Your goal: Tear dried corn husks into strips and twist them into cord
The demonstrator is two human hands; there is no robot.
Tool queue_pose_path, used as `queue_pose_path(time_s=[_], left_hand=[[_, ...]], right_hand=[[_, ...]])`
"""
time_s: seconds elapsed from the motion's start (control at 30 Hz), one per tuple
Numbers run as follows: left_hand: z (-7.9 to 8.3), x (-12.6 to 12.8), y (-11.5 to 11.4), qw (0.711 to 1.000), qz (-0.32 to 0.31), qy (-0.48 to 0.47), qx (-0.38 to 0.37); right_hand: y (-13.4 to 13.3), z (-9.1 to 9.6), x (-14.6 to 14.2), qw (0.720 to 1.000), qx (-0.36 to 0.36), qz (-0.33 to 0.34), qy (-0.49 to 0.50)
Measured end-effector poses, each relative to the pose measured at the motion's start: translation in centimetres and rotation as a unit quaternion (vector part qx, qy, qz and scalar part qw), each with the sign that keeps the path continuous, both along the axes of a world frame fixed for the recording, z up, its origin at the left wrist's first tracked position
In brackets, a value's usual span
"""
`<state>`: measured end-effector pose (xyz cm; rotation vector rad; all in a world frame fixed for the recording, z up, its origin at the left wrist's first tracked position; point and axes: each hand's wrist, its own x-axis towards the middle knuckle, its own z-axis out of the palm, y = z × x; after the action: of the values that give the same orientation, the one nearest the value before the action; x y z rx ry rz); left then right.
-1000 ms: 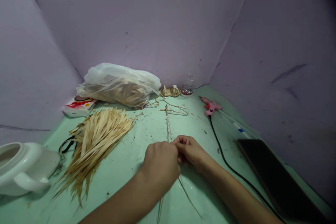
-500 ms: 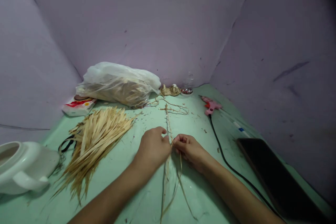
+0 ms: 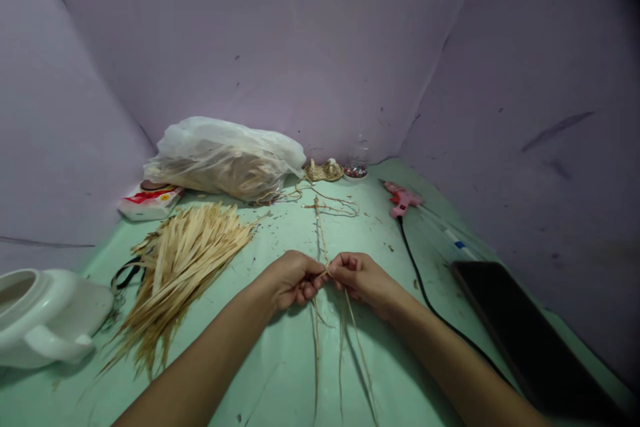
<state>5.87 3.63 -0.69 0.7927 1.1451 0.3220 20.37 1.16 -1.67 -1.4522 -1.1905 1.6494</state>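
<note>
A thin braided straw cord [image 3: 323, 238] runs down the middle of the table toward me from a small knotted cross-shaped end. At its lower end, my left hand [image 3: 295, 278] pinches the strands between thumb and fingertips. Pressed close beside it, my right hand [image 3: 361, 282] is closed in a pinch on the same spot, fingers curled. Loose straw strands [image 3: 317, 353] hang from under both hands toward the near edge. The exact crossing of the strands is partly hidden by the fingertips.
Left lie a bundle of dry straw strips [image 3: 185, 273] and a white ceramic pot [image 3: 45, 320]. Behind are a plastic bag [image 3: 225, 157], a tissue pack [image 3: 150, 203], a woven piece [image 3: 324, 171] and a dish of beads [image 3: 355, 173]. Right: a pink glue gun [image 3: 403, 199] and a black phone [image 3: 525, 333].
My left hand has turned from palm-down over the cord to a pinch beside my right fingertips. The loose strands below have shifted and spread into separate hanging lengths.
</note>
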Motion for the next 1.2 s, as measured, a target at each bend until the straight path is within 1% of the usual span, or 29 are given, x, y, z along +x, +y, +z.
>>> queue_pose_path(time_s=[0.2, 0.3, 0.5, 0.53, 0.6, 0.67, 0.77, 0.83, 0.93, 1.0, 1.07, 1.13, 1.2], left_hand=[[-0.1, 0.0, -0.2, 1.000, 0.000, 0.006, 0.031], [-0.1, 0.0, -0.3, 0.999, -0.001, 0.007, 0.053], [-0.3, 0.1, 0.0, 0.998, -0.015, 0.020, 0.061], [-0.3, 0.1, 0.0, 0.997, -0.015, 0.029, 0.067], [-0.3, 0.3, 0.0, 0.996, -0.015, 0.046, 0.081], [-0.2, 0.5, -0.1, 0.993, -0.013, 0.062, 0.098], [-0.2, 0.9, -0.3, 0.988, 0.001, 0.084, 0.133], [-0.3, 1.1, -0.5, 0.982, 0.011, 0.096, 0.165], [-0.6, 1.4, -0.6, 0.972, 0.015, 0.113, 0.207], [-0.7, 1.6, -0.8, 0.972, 0.024, 0.123, 0.201], [-0.5, 1.8, -1.0, 0.977, 0.045, 0.120, 0.169], [-0.1, 1.9, -1.2, 0.981, 0.065, 0.113, 0.141], [0.3, 1.8, -1.3, 0.983, 0.073, 0.104, 0.130]], right_hand=[[0.1, -0.2, 0.3, 0.998, 0.049, 0.026, -0.032], [0.3, -0.6, 0.5, 0.995, 0.080, 0.035, -0.044], [0.6, -1.8, 0.6, 0.990, 0.121, 0.050, -0.045], [0.6, -2.0, 0.7, 0.989, 0.130, 0.052, -0.056], [0.4, -1.9, 0.8, 0.980, 0.156, 0.057, -0.111], [0.0, -1.5, 0.9, 0.958, 0.190, 0.067, -0.202], [-0.5, -0.2, 0.9, 0.913, 0.226, 0.082, -0.328], [-0.8, 0.6, 0.9, 0.892, 0.222, 0.084, -0.385], [-1.3, 1.4, 0.6, 0.874, 0.205, 0.083, -0.433], [-1.9, 1.7, 0.1, 0.855, 0.210, 0.085, -0.466], [-2.6, 1.8, -0.6, 0.826, 0.225, 0.095, -0.508], [-3.3, 1.7, -1.3, 0.796, 0.241, 0.116, -0.543], [-3.8, 1.7, -1.8, 0.775, 0.250, 0.143, -0.562]])
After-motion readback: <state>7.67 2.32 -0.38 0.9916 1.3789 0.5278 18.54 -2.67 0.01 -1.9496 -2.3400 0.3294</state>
